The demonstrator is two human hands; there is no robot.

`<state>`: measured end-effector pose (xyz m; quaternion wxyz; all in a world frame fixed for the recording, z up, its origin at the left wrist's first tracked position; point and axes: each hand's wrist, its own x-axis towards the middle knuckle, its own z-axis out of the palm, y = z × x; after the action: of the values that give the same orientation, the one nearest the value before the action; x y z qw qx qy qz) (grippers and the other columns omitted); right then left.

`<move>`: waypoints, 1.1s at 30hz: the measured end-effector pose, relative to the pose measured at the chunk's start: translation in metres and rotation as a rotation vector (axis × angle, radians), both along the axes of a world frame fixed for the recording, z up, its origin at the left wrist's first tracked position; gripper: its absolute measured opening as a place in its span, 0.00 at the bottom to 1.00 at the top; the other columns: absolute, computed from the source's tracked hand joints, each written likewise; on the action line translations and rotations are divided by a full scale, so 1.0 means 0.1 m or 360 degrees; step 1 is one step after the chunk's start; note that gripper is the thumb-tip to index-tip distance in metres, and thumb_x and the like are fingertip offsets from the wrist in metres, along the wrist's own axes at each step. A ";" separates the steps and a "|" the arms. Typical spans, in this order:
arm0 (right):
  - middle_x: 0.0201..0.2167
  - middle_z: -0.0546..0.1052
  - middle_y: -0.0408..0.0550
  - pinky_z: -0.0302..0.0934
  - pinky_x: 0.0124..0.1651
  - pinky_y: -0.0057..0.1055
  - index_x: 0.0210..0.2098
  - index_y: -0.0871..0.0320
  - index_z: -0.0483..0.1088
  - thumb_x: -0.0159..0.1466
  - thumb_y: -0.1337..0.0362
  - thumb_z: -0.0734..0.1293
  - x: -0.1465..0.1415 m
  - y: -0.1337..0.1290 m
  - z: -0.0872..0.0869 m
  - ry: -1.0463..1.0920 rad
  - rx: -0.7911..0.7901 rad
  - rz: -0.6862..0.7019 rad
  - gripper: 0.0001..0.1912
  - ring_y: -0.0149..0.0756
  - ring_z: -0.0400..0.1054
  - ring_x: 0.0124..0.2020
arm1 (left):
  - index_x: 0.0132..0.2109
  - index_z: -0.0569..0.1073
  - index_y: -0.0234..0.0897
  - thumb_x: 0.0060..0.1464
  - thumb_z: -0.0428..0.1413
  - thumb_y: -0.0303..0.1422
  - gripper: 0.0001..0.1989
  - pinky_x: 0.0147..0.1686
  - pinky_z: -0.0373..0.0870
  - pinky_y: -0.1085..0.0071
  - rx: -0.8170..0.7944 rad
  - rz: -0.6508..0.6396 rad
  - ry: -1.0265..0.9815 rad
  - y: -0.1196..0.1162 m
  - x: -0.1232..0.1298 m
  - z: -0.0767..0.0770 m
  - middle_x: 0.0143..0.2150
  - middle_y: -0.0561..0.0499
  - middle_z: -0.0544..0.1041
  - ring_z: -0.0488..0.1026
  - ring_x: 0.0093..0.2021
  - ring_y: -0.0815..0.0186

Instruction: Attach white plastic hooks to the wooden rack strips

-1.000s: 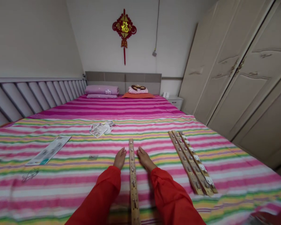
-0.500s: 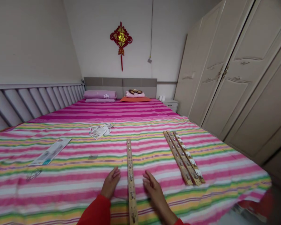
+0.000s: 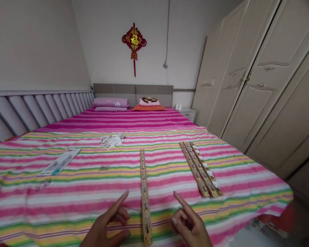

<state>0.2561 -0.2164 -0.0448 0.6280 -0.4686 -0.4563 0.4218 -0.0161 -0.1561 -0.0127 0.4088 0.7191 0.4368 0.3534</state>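
A long narrow wooden strip (image 3: 145,197) with a row of small metal fittings lies lengthwise on the striped bedspread, between my two hands. My left hand (image 3: 105,221) is just left of its near half, index finger stretched out and thumb apart, holding nothing. On the other side, my right hand (image 3: 192,224) points its index finger forward with the other fingers curled, also with nothing in it. Neither hand touches the strip. Farther right, several similar wooden strips (image 3: 194,168) lie side by side; the outermost carries white round pieces (image 3: 210,174).
Left on the bedspread (image 3: 74,202) are a flat white package (image 3: 63,161), a thin loop of wire or cord (image 3: 43,184) and a small clear scrap (image 3: 104,168). Packets (image 3: 110,141) lie farther back. A wardrobe (image 3: 260,103) stands right; a padded rail (image 3: 41,109) runs left.
Both hands have drawn back toward me and spread apart, and their index fingers now point forward. The view has shifted slightly. The strips lie as before on the bedspread.
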 end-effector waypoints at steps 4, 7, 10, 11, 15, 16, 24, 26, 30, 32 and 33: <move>0.26 0.74 0.44 0.64 0.32 0.31 0.67 0.53 0.47 0.63 0.61 0.66 -0.08 -0.01 0.50 -0.0257 0.0438 -0.0270 0.37 0.34 0.68 0.27 | 0.66 0.56 0.46 0.49 0.59 0.43 0.38 0.32 0.72 0.72 0.0557 0.0541 -0.0131 -0.13 0.24 0.22 0.26 0.57 0.71 0.68 0.25 0.70; 0.29 0.75 0.44 0.65 0.33 0.31 0.68 0.51 0.41 0.63 0.65 0.66 -0.13 0.02 0.66 -0.0409 0.0707 -0.0454 0.40 0.33 0.68 0.27 | 0.68 0.50 0.43 0.51 0.58 0.43 0.41 0.27 0.70 0.75 0.0638 0.0706 -0.0185 -0.17 0.32 0.24 0.23 0.59 0.67 0.64 0.21 0.71; 0.26 0.73 0.41 0.65 0.32 0.31 0.68 0.50 0.40 0.63 0.68 0.65 -0.16 0.09 0.63 -0.0543 0.0808 -0.0616 0.41 0.31 0.67 0.26 | 0.68 0.47 0.41 0.50 0.59 0.44 0.44 0.25 0.69 0.75 0.0577 0.0806 -0.0183 -0.15 0.32 0.15 0.23 0.60 0.65 0.62 0.21 0.72; 0.25 0.72 0.40 0.65 0.32 0.30 0.68 0.51 0.40 0.63 0.68 0.65 -0.17 0.11 0.59 -0.0572 0.0784 -0.0660 0.40 0.31 0.66 0.25 | 0.69 0.46 0.41 0.50 0.58 0.44 0.45 0.24 0.68 0.75 0.0549 0.0831 -0.0178 -0.13 0.32 0.11 0.23 0.60 0.64 0.62 0.20 0.72; 0.23 0.70 0.39 0.64 0.29 0.27 0.68 0.54 0.40 0.63 0.66 0.65 -0.20 0.16 0.41 -0.0635 0.0563 -0.0660 0.40 0.29 0.64 0.22 | 0.69 0.44 0.39 0.49 0.58 0.48 0.48 0.21 0.66 0.76 0.0430 0.0852 -0.0161 -0.11 0.32 -0.05 0.22 0.60 0.63 0.61 0.19 0.72; 0.23 0.71 0.39 0.64 0.28 0.27 0.68 0.55 0.40 0.64 0.65 0.65 -0.19 0.15 0.39 -0.0641 0.0535 -0.0644 0.40 0.29 0.64 0.22 | 0.69 0.44 0.39 0.48 0.58 0.49 0.48 0.20 0.66 0.76 0.0414 0.0850 -0.0164 -0.11 0.33 -0.08 0.22 0.60 0.63 0.61 0.19 0.72; 0.22 0.69 0.37 0.62 0.30 0.28 0.68 0.55 0.39 0.63 0.65 0.65 -0.17 0.14 0.45 -0.0620 0.0543 -0.0719 0.41 0.30 0.62 0.22 | 0.69 0.45 0.39 0.48 0.58 0.47 0.48 0.22 0.67 0.75 0.0412 0.0921 -0.0192 -0.08 0.37 -0.02 0.23 0.60 0.64 0.61 0.20 0.71; 0.21 0.68 0.37 0.61 0.29 0.27 0.69 0.56 0.38 0.63 0.64 0.65 -0.17 0.18 0.44 -0.0597 0.0463 -0.0656 0.41 0.30 0.62 0.22 | 0.69 0.44 0.40 0.48 0.59 0.46 0.48 0.23 0.67 0.74 0.0394 0.0914 -0.0170 -0.06 0.37 -0.02 0.22 0.61 0.63 0.61 0.19 0.71; 0.19 0.64 0.35 0.57 0.24 0.26 0.69 0.59 0.37 0.62 0.61 0.65 -0.15 0.32 0.22 -0.0516 0.0126 -0.0412 0.44 0.30 0.60 0.20 | 0.69 0.40 0.39 0.47 0.58 0.45 0.50 0.21 0.64 0.75 0.0330 0.0882 -0.0087 0.00 0.35 -0.13 0.21 0.62 0.63 0.60 0.18 0.71; 0.17 0.61 0.33 0.54 0.21 0.25 0.69 0.60 0.36 0.60 0.59 0.66 -0.13 0.41 0.00 -0.0423 -0.0036 -0.0341 0.46 0.30 0.57 0.17 | 0.69 0.40 0.39 0.47 0.57 0.45 0.50 0.19 0.61 0.75 0.0280 0.0864 -0.0029 0.04 0.32 -0.22 0.20 0.63 0.62 0.59 0.16 0.71; 0.16 0.60 0.32 0.53 0.20 0.24 0.69 0.60 0.35 0.59 0.59 0.66 -0.11 0.45 -0.11 -0.0359 -0.0105 -0.0285 0.48 0.30 0.56 0.17 | 0.69 0.40 0.38 0.46 0.57 0.45 0.50 0.18 0.61 0.75 0.0251 0.0856 0.0003 0.06 0.30 -0.27 0.20 0.63 0.62 0.59 0.16 0.71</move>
<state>0.2448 -0.1719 -0.0561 0.5921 -0.5721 -0.4663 0.3235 0.0136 -0.1505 -0.0395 0.2426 0.6074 0.5835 0.4814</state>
